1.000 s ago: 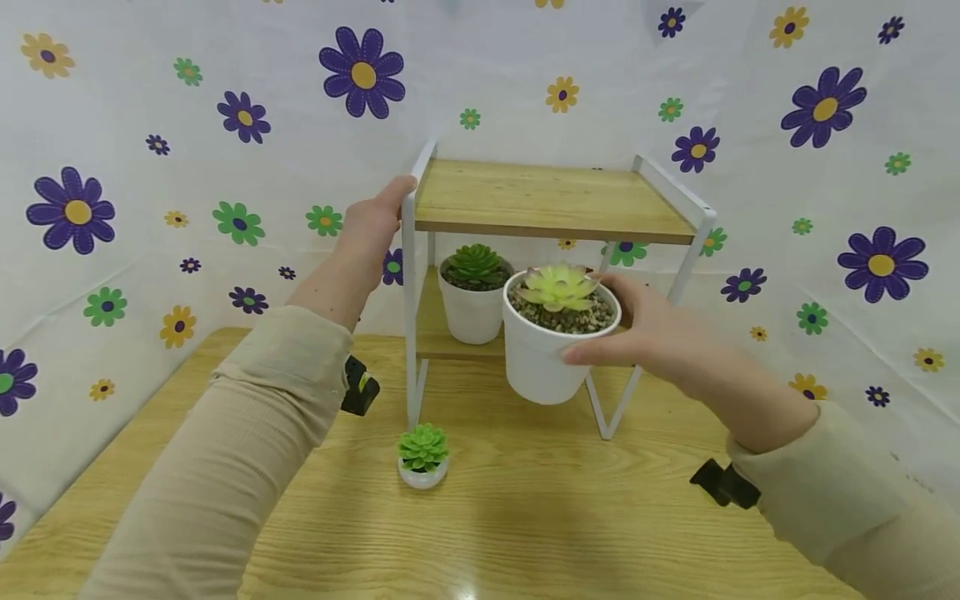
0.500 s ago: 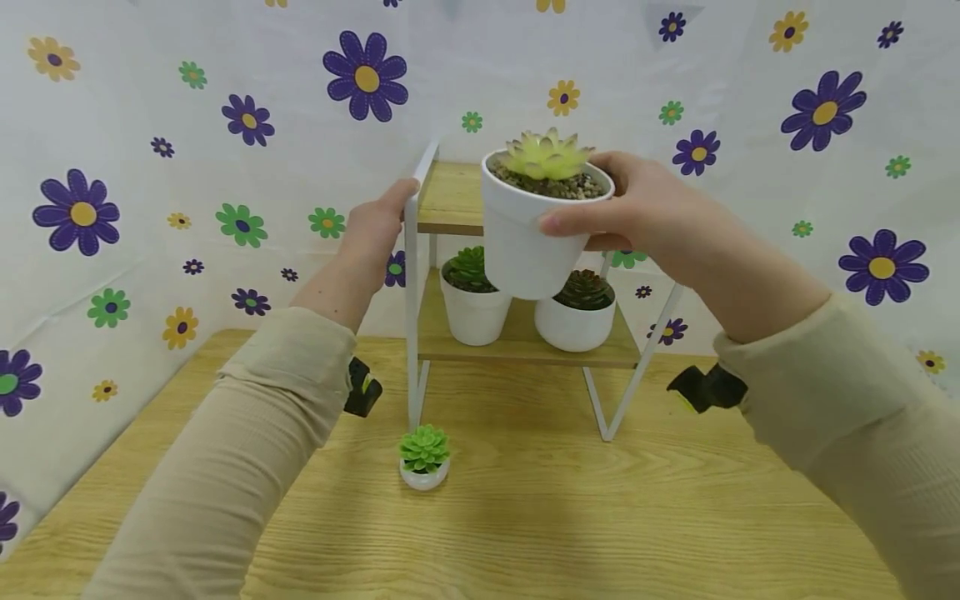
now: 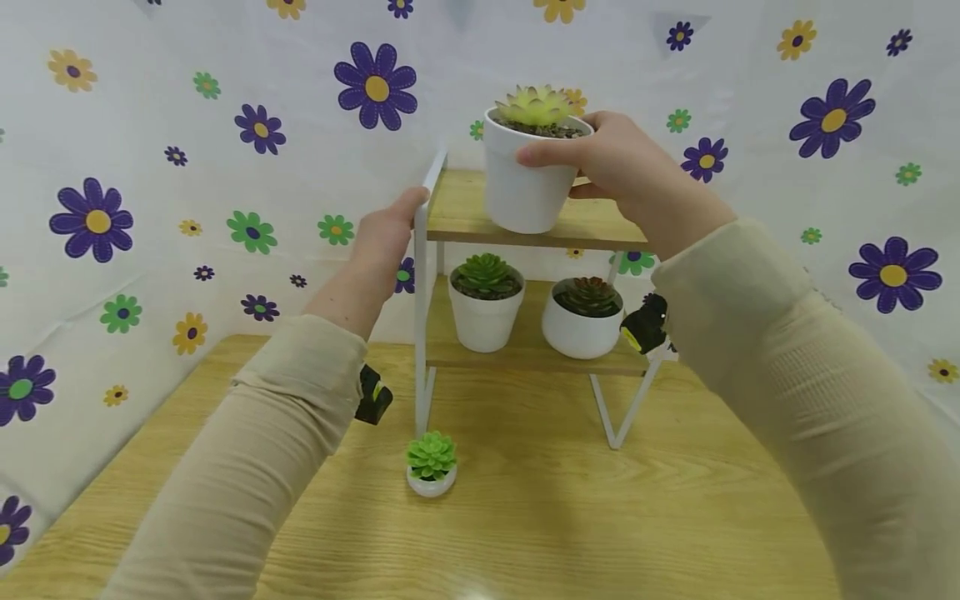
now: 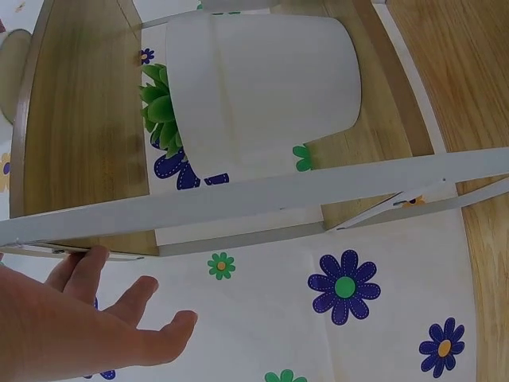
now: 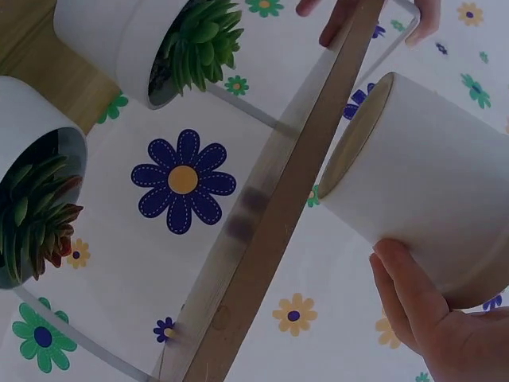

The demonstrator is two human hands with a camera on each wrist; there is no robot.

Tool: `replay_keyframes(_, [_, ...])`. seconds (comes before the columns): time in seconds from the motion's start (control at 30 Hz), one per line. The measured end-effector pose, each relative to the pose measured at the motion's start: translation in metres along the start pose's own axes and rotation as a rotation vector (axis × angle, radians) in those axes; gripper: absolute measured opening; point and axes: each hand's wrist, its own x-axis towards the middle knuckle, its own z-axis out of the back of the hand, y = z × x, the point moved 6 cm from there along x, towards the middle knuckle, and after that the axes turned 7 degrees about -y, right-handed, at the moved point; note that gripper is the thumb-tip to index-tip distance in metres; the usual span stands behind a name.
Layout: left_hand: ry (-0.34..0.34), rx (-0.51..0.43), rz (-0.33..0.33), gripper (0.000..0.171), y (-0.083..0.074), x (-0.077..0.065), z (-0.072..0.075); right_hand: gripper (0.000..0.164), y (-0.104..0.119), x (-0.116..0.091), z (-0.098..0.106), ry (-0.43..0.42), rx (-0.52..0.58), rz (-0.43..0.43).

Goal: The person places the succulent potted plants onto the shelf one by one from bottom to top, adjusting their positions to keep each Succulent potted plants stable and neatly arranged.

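My right hand (image 3: 637, 171) holds a white pot with a pale yellow-green succulent (image 3: 517, 187) by its upper side, thumb in front. The pot is upright and overlaps the top board of a two-tier plant shelf (image 3: 457, 200) in the head view. In the right wrist view, its underside (image 5: 362, 139) faces the board's edge, with a gap between. My left hand (image 3: 382, 242) grips the shelf's white metal frame at the upper left corner; in the left wrist view, some of its fingers (image 4: 134, 298) extend beside the frame.
On the lower board stand a white pot with a green succulent (image 3: 486, 312) and a rounder white pot with a reddish-green one (image 3: 582, 321). A tiny potted succulent (image 3: 431, 467) sits on the wooden table (image 3: 525, 517) before the left leg. A flower-print cloth (image 3: 300, 92) hangs behind.
My right hand has raised the potted succulent from in front of the lower board, then moved it forward to the top board. My left hand has kept its grip on the frame.
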Motion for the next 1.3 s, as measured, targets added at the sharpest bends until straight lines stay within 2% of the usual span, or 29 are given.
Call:
replay_keyframes(0.27, [-0.009,0.023,-0.017,0.068,-0.003,-0.003,-0.001,0.083,0.002,0.013,-0.005,-0.027,0.023,-0.027])
replay_keyframes(0.47, [-0.001,0.010,-0.020,0.066,-0.005,-0.006,-0.002,0.074,0.003,0.021,-0.012,-0.037,0.041,-0.048])
replay_keyframes(0.63, [0.002,0.002,-0.015,0.065,-0.003,-0.006,-0.003,0.078,0.000,0.027,-0.017,-0.049,0.042,-0.079])
replay_keyframes(0.87, [-0.001,0.002,-0.007,0.066,-0.002,-0.004,-0.004,0.074,-0.002,0.032,-0.021,-0.045,0.071,-0.071])
replay_keyframes(1.17, [-0.004,0.008,0.002,0.066,-0.002,-0.001,-0.001,0.065,-0.009,0.026,-0.027,0.031,0.125,-0.155])
replay_keyframes(1.3, [-0.010,0.026,0.010,0.067,-0.001,0.000,0.004,0.078,-0.016,0.014,-0.025,0.045,0.166,-0.186])
